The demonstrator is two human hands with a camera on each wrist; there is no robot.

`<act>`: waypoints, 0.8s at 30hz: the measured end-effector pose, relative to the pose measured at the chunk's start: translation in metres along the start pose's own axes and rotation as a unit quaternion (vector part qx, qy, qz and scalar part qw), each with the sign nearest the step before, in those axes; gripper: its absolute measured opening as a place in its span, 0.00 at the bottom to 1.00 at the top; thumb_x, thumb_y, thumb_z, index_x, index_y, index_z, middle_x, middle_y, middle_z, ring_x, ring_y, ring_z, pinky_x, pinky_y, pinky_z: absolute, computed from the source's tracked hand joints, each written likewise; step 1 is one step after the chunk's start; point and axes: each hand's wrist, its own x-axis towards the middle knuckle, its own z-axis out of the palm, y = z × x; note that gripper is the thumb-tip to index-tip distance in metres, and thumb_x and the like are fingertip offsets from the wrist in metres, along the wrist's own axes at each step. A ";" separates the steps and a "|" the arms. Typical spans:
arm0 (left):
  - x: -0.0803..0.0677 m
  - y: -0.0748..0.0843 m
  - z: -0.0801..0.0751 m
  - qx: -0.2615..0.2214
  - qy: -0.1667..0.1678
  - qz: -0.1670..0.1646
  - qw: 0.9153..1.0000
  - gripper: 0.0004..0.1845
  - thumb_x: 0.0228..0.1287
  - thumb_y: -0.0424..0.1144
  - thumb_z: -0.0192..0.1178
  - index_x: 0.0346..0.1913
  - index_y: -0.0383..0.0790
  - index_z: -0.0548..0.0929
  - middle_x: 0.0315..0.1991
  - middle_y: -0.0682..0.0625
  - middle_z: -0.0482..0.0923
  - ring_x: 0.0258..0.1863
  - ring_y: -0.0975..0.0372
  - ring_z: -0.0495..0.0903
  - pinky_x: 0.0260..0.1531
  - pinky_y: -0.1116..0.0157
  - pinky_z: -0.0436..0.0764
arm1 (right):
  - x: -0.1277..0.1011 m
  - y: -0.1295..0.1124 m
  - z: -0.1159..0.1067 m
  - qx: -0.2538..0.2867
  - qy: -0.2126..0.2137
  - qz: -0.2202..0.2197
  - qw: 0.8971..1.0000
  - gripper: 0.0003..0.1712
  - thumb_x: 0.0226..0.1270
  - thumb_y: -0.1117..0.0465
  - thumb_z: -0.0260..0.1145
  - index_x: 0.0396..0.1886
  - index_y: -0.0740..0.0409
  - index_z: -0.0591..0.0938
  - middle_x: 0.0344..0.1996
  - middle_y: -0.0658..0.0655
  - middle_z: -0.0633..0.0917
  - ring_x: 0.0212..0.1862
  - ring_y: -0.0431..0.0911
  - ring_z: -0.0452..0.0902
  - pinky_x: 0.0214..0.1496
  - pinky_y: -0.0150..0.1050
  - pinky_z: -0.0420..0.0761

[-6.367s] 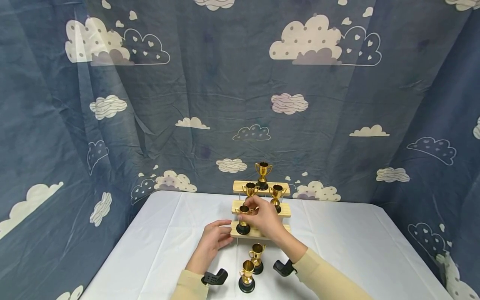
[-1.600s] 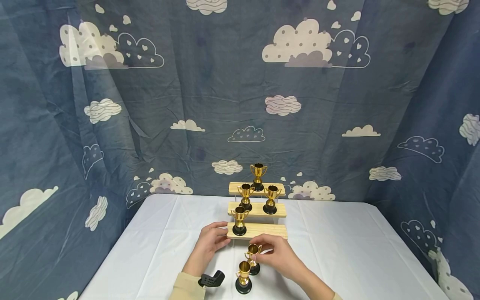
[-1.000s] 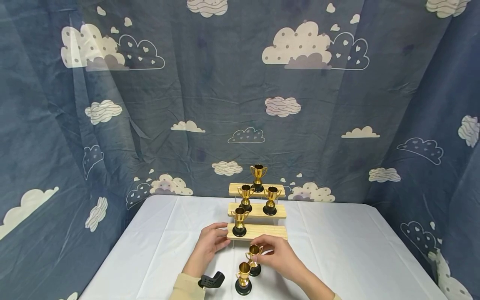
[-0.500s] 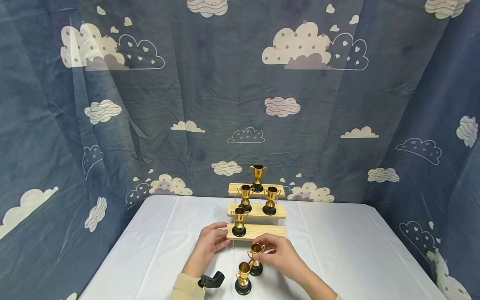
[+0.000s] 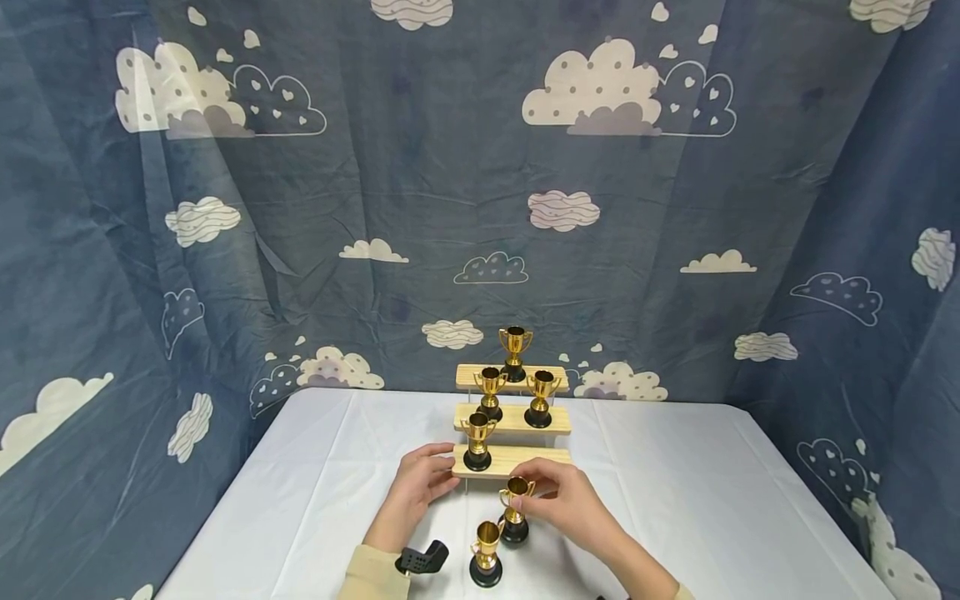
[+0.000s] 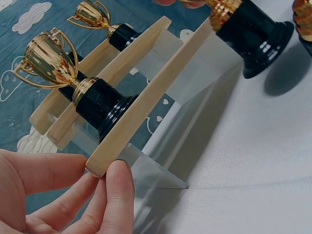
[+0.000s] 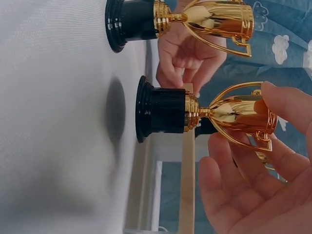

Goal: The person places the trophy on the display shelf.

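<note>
Both hands are working at the foot of a three-tier wooden stand [image 5: 512, 460] on the white tablecloth [image 5: 315, 483]: the left hand [image 5: 418, 486] is pinching the stand's lowest plank at its 9 o'clock end, thumb and fingers [image 6: 116, 187] closing on the wood, while the right hand [image 5: 566, 500] is grasping a small gold trophy [image 5: 515, 508] by its cup, fingertips [image 7: 285, 105] curling round the rim. That trophy is sitting just in front of the stand, at about 6 o'clock from the bottom step; whether its black base is touching the cloth or is just above it is hard to tell. Four trophies are already standing on the stand: one on the top step [image 5: 514, 350], two on the middle step [image 5: 491, 390], one at the left of the bottom step [image 5: 477, 442]. Judging from this, the filling looks well advanced, with the grasped cup and another trophy [image 5: 486, 557] waiting at 6 o'clock on the cloth. A black wrist mount [image 5: 423, 558] is showing by the left sleeve; the right wrist is running out of frame, and the stand's clear legs are barely showing.
</note>
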 end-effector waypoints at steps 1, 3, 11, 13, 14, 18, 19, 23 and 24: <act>0.001 0.000 0.000 0.000 0.001 0.000 1.000 0.25 0.62 0.25 0.61 0.63 0.29 0.76 0.52 0.35 0.81 0.35 0.58 0.86 0.43 0.61 0.87 | 0.000 -0.001 -0.001 0.002 0.002 -0.001 1.000 0.21 0.56 0.53 0.79 0.48 0.53 0.86 0.38 0.49 0.87 0.37 0.51 0.84 0.39 0.36 0.84; 0.001 0.001 0.001 0.000 0.003 0.000 1.000 0.25 0.62 0.25 0.61 0.63 0.29 0.77 0.51 0.36 0.81 0.35 0.58 0.86 0.43 0.61 0.87 | 0.000 -0.001 -0.002 0.002 0.005 -0.003 1.000 0.21 0.56 0.53 0.79 0.48 0.52 0.86 0.38 0.49 0.87 0.37 0.51 0.84 0.39 0.36 0.84; 0.001 0.002 0.002 -0.001 0.002 0.003 1.000 0.25 0.62 0.25 0.61 0.63 0.29 0.77 0.50 0.37 0.82 0.35 0.59 0.86 0.41 0.62 0.87 | 0.001 -0.007 -0.008 0.005 0.015 -0.005 1.000 0.23 0.56 0.54 0.79 0.50 0.56 0.85 0.38 0.50 0.87 0.37 0.53 0.84 0.37 0.36 0.84; 0.001 0.002 0.002 -0.002 0.001 0.002 1.000 0.25 0.62 0.25 0.61 0.63 0.29 0.76 0.49 0.37 0.82 0.34 0.59 0.85 0.41 0.61 0.87 | 0.001 -0.008 -0.009 0.002 0.019 -0.003 1.000 0.23 0.56 0.53 0.79 0.51 0.56 0.85 0.39 0.50 0.87 0.37 0.52 0.84 0.38 0.37 0.84; 0.001 0.001 0.002 -0.002 0.001 0.001 1.000 0.25 0.62 0.25 0.61 0.64 0.29 0.76 0.49 0.37 0.82 0.34 0.59 0.85 0.41 0.61 0.87 | 0.001 -0.009 -0.010 0.001 0.020 -0.002 1.000 0.23 0.57 0.53 0.79 0.51 0.56 0.85 0.39 0.50 0.86 0.38 0.52 0.84 0.38 0.37 0.84; 0.001 0.001 0.002 0.000 0.005 -0.006 1.000 0.25 0.62 0.25 0.61 0.63 0.29 0.77 0.49 0.38 0.82 0.34 0.59 0.85 0.41 0.61 0.87 | 0.002 -0.011 -0.012 -0.004 0.025 -0.004 1.000 0.24 0.57 0.51 0.78 0.51 0.55 0.85 0.41 0.49 0.86 0.39 0.50 0.83 0.42 0.36 0.85; 0.001 0.001 0.001 0.001 0.007 -0.008 1.000 0.24 0.62 0.25 0.61 0.63 0.30 0.77 0.49 0.37 0.82 0.34 0.59 0.85 0.41 0.61 0.87 | 0.002 -0.011 -0.012 -0.004 0.025 -0.005 1.000 0.24 0.57 0.51 0.78 0.51 0.56 0.85 0.41 0.49 0.86 0.40 0.50 0.83 0.43 0.37 0.85; 0.001 0.001 0.001 0.003 0.008 -0.010 1.000 0.24 0.62 0.25 0.61 0.63 0.30 0.77 0.50 0.37 0.81 0.34 0.58 0.85 0.40 0.62 0.87 | 0.002 -0.014 -0.014 -0.002 0.027 -0.007 1.000 0.22 0.58 0.51 0.78 0.51 0.52 0.85 0.41 0.48 0.86 0.41 0.49 0.83 0.45 0.37 0.85; 0.001 0.001 0.001 0.002 0.008 -0.009 1.000 0.24 0.62 0.25 0.61 0.63 0.30 0.77 0.50 0.37 0.81 0.34 0.58 0.85 0.40 0.62 0.87 | 0.002 -0.014 -0.014 -0.001 0.028 -0.007 1.000 0.21 0.58 0.51 0.78 0.50 0.50 0.85 0.41 0.48 0.87 0.41 0.48 0.83 0.45 0.37 0.85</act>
